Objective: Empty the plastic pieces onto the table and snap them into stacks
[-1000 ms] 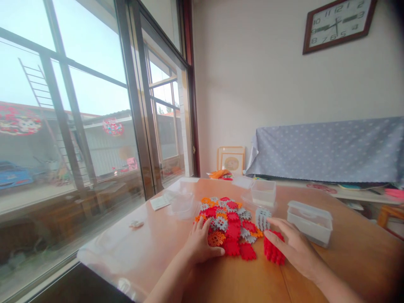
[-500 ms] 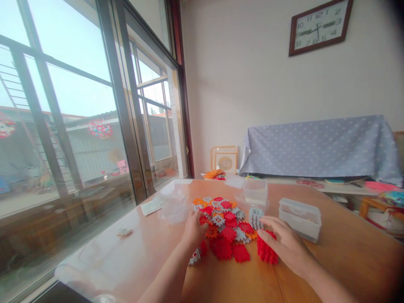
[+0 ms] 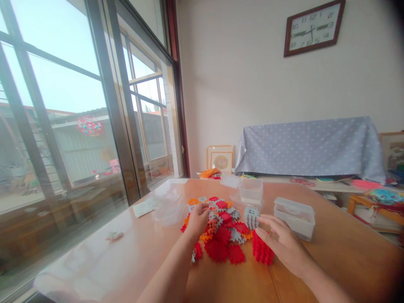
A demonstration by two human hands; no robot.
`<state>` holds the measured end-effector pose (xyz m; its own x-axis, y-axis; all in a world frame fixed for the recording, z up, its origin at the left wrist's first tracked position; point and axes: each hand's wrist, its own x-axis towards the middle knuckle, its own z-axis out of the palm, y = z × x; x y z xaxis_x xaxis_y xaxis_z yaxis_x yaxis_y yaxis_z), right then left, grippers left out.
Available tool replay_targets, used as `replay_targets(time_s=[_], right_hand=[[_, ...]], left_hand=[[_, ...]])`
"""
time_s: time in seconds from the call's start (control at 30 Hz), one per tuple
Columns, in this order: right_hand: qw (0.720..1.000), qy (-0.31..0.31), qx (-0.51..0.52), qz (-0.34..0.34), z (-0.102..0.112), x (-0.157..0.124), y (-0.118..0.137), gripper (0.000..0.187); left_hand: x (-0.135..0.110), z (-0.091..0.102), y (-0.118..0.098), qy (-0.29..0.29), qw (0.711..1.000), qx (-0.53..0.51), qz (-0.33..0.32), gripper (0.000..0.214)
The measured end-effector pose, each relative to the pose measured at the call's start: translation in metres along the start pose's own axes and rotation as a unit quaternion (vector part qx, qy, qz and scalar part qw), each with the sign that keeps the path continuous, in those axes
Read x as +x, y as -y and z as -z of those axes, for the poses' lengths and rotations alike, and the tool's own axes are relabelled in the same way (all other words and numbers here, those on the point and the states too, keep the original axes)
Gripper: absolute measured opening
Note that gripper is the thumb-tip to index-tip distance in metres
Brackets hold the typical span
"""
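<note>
My left hand [image 3: 198,219] is over the left side of a loose heap of flat, notched plastic building tiles [image 3: 224,236] in red, grey and orange. Its fingertips are pressed together; I cannot make out what is between them. An orange tile [image 3: 211,227] shows just below those fingers. My right hand [image 3: 280,239] has its fingers stretched out and the thumb apart. Its fingertips touch the near right edge of a stack of grey tiles [image 3: 251,218], and the thumb lies by the top of a stack of red tiles [image 3: 262,249].
Beyond the right hand stands a clear plastic box [image 3: 295,219]. Another clear box [image 3: 251,191] is behind the heap. Clear plastic containers [image 3: 170,210] and a paper slip [image 3: 143,209] lie left on the wooden table [image 3: 240,282]. A small object [image 3: 114,236] lies farther left.
My left hand has moved a little farther away over the heap, uncovering the orange tile. My right hand keeps its place by the two stacks. The view has turned slightly right.
</note>
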<state>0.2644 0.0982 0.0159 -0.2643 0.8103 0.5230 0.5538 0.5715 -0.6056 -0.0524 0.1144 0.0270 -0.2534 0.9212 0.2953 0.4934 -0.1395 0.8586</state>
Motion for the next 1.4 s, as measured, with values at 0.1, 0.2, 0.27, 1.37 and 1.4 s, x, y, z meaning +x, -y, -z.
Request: replay_targets(time_s=[0.1, 0.2, 0.27, 1.37, 1.4], right_hand=[[1.0, -0.002, 0.003, 0.001, 0.002, 0.0, -0.001, 0.044], [1.0, 0.003, -0.003, 0.005, 0.002, 0.001, -0.003, 0.045], [1.0, 0.003, -0.013, 0.004, 0.002, 0.001, -0.004, 0.044], [0.996, -0.041, 0.069, -0.029, 0.002, 0.004, 0.007, 0.038], [0.996, -0.043, 0.069, -0.029, 0.002, 0.004, 0.007, 0.038]], left_hand=[[-0.011, 0.009, -0.009, 0.033, 0.999, 0.0, -0.02, 0.055], [-0.027, 0.013, -0.017, 0.146, 0.981, 0.121, -0.031, 0.102], [-0.036, 0.01, -0.021, 0.205, 0.955, 0.215, -0.015, 0.124], [-0.008, 0.004, 0.028, 0.039, 0.916, 0.397, -0.04, 0.051], [-0.009, 0.004, 0.028, 0.037, 0.913, 0.406, -0.033, 0.05]])
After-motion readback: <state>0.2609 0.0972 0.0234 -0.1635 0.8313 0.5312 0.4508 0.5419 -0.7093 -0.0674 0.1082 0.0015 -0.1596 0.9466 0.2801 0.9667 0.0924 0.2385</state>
